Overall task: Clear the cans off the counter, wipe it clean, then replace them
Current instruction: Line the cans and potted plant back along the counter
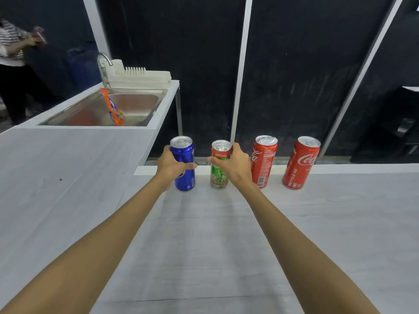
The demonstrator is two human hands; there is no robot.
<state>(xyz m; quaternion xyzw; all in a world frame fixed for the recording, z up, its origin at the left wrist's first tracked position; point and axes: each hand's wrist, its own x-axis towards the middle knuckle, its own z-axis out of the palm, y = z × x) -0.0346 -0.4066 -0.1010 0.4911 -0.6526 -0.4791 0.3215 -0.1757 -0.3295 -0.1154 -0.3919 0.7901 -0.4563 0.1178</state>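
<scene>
Left hand [172, 165] clasps the blue can [183, 164], right hand [233, 165] the green can [219, 165], likely for lifting both off the counter [204, 234].

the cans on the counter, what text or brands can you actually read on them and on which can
"ORIGINAL": green can, just under its rim.
"Coca" script: left red can, cut off by the can's curve.
"Co" script and "RECYCLE ME": right red can.
Blue can: lettering blurred, partly behind the left hand.
Fine print elsewhere: too small.

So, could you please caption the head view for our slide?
Left hand grips the blue can, right hand the green can; two red cans wait.
</scene>
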